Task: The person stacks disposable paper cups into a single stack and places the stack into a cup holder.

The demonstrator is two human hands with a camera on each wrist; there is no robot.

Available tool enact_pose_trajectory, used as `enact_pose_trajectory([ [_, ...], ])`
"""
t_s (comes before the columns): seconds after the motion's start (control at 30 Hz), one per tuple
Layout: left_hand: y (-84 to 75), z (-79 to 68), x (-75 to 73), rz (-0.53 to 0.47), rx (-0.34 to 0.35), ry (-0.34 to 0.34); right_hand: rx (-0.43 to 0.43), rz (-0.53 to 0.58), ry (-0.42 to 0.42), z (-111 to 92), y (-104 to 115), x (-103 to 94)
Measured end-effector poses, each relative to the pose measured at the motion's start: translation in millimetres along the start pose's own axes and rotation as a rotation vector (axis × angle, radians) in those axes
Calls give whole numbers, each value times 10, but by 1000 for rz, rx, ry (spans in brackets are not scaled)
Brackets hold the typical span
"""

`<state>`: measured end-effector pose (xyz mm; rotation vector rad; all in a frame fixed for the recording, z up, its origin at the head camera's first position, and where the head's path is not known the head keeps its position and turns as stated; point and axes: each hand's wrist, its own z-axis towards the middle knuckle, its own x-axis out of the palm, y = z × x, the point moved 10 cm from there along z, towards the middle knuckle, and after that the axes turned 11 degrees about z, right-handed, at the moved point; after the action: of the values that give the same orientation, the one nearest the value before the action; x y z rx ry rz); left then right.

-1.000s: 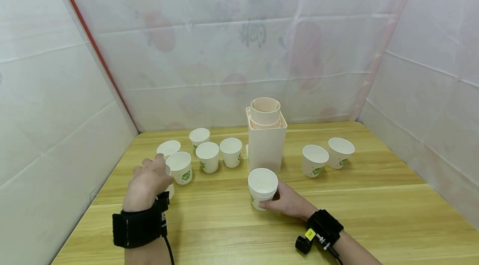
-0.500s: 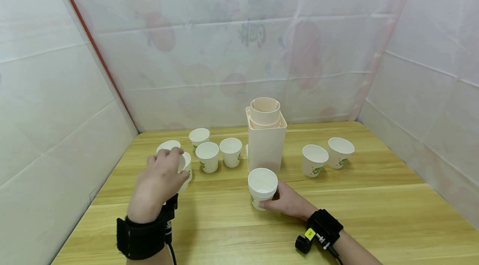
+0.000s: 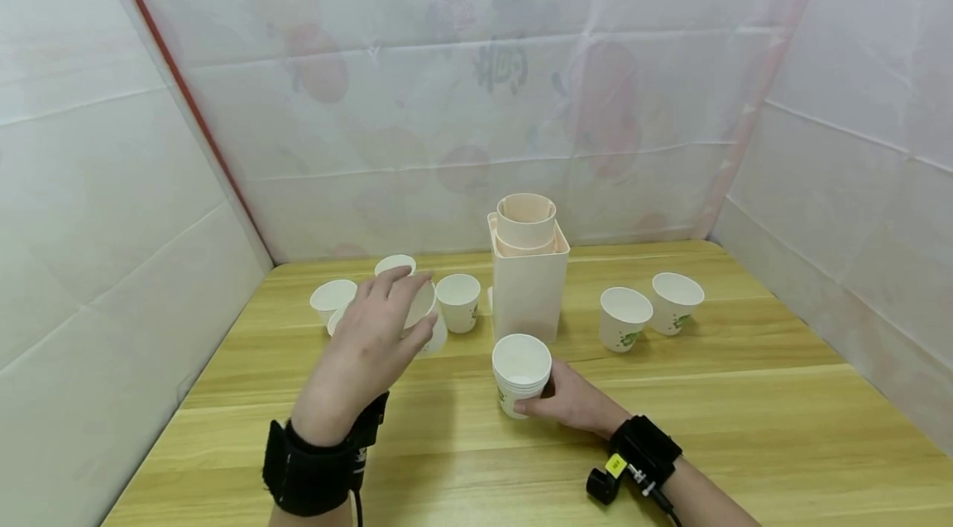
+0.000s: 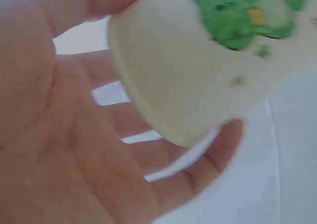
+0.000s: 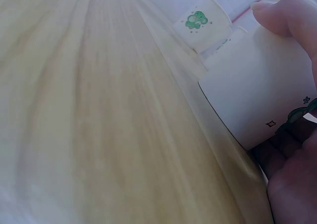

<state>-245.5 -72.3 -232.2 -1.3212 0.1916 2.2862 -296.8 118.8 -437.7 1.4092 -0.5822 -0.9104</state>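
Observation:
In the head view my left hand (image 3: pixel 365 337) is raised over the left cups. The left wrist view shows its thumb and fingers around the rim end of a white paper cup (image 4: pixel 163 75) with a green print; the cup is tilted. My right hand (image 3: pixel 569 399) grips a nested stack of paper cups (image 3: pixel 521 366) upright on the table, thumb in front. From the right wrist, the lowest cup (image 5: pixel 257 85) of that stack shows between thumb and fingers. Part of the left group of cups is hidden behind my left hand.
A cream square holder (image 3: pixel 527 295) with a round tube (image 3: pixel 527 221) on top stands behind the stack. More paper cups stand left of it, among them one cup (image 3: pixel 457 304). Two cups, a nearer one (image 3: pixel 624 324) and a farther one (image 3: pixel 676 304), stand to the right on the wooden table (image 3: pixel 744 411).
My left hand has moved right and a little up with the paper cup, from the left end of the group toward its middle. My right hand and the stack have stayed put.

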Motion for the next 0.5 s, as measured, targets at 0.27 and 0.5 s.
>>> enact_pose_trajectory([
  [0.27, -285, 86, -51, -8, 134, -134, -4, 2, 1, 2, -1, -1],
  [0.5, -535, 142, 99, -49, 209, -110, -13, 18, 21, 1, 29, 30],
])
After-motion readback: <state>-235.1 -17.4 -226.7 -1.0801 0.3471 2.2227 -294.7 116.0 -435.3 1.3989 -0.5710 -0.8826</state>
